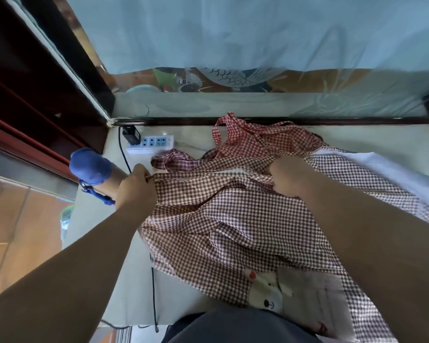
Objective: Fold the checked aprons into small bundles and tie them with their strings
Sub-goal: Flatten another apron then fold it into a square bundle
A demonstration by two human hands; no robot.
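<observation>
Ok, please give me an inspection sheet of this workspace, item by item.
surface: pale cream tabletop, partly covered by cloth.
job's things: brown-and-white checked fabric apron, spread and rumpled; red-and-white checked fabric apron behind it.
clutter: tan bottle with blue cap; white cloth.
grips: left hand and right hand both pinch the brown apron's upper edge.
cables: white plastic power strip with black cable.
surroundings: pale blue sheet; dark wooden frame.

Thin woven cloth, matt, creased: brown-check apron (233, 219), red-check apron (265, 142) too. White plastic, smooth, bit glossy: power strip (150, 144). Plastic, semi-matt: blue cap (91, 166). Dark varnished wood, shiny: rail (233, 120). Pale, smooth, matt: surface (134, 280). See-thru glossy film: sheet (233, 33) at back.
</observation>
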